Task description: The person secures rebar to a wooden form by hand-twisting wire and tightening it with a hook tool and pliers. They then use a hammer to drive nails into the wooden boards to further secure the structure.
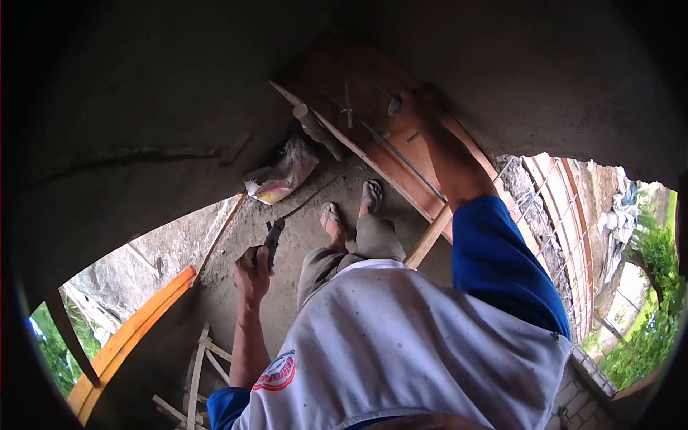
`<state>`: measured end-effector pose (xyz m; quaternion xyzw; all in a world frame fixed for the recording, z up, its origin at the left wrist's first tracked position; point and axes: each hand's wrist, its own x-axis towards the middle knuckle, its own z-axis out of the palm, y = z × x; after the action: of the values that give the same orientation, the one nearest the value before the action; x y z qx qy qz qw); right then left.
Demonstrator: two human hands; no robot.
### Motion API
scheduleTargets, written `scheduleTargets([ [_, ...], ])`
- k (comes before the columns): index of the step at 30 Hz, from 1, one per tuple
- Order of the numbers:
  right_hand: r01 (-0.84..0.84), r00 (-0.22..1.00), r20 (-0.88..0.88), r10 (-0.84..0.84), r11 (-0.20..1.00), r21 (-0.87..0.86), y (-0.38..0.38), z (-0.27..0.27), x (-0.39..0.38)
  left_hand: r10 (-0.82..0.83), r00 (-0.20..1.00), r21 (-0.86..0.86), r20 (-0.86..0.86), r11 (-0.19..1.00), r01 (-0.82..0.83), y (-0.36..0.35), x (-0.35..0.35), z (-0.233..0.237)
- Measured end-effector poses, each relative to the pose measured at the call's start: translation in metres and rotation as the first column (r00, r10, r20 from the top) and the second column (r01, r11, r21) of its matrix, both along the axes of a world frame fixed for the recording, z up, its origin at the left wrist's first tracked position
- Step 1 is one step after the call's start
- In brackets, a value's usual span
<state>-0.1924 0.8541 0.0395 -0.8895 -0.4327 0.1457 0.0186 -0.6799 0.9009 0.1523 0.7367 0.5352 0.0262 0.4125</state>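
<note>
My left hand [252,271] is closed around a black tool [274,235], held upright over the dirt floor beside my left leg. Its exact kind is unclear. Stretched forward, my right hand [414,107] reaches over a reddish-brown wooden panel [430,168] with its fingers closed at a small grey lump [395,106]. A ribbed steel bar [405,159] runs lengthwise along the panel, close below my right hand and forearm. Near its upper end, a thin tied wire or stick [347,107] crosses over the wood.
A round wooden post [315,130] stands against the panel's edge, near a crumpled sack [283,172]. An orange-lit beam [132,330] curves at lower left, above a wooden frame [197,373]. Steel mesh [559,229] lies at right. My sandalled feet [370,197] stand on the dirt floor.
</note>
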Motion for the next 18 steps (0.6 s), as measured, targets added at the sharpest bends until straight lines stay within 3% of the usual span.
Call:
scheduleTargets([
  [2, -0.057, 0.998, 0.042, 0.049, 0.976, 0.212, -0.011, -0.035, 0.011, 0.023, 1.000, -0.029, -0.006, 0.999, -0.023, -0.002, -0.004, -0.001],
  [5, -0.029, 0.907, -0.367, 0.204, 0.903, 0.430, -0.017, -0.131, 0.053, 0.042, 0.999, -0.052, -0.031, 0.998, -0.044, -0.005, -0.003, 0.002],
  [8, 0.025, 0.974, -0.208, 0.086, 0.878, 0.478, -0.024, -0.143, 0.037, 0.014, 0.999, -0.054, -0.042, 0.998, -0.016, -0.007, -0.002, 0.003],
  [11, 0.125, 0.957, -0.289, -0.019, 0.926, 0.355, -0.016, -0.118, 0.025, -0.007, 0.999, -0.075, -0.054, 0.997, 0.003, -0.007, 0.001, 0.004],
  [14, 0.130, 0.987, -0.136, -0.091, 0.942, 0.309, -0.014, -0.104, 0.015, 0.014, 0.998, -0.110, -0.057, 0.994, -0.020, -0.009, 0.000, 0.000],
  [18, 0.214, 0.976, -0.079, -0.202, 0.956, 0.200, -0.009, -0.078, 0.002, -0.031, 0.996, -0.100, -0.079, 0.995, 0.023, -0.010, 0.000, -0.001],
])
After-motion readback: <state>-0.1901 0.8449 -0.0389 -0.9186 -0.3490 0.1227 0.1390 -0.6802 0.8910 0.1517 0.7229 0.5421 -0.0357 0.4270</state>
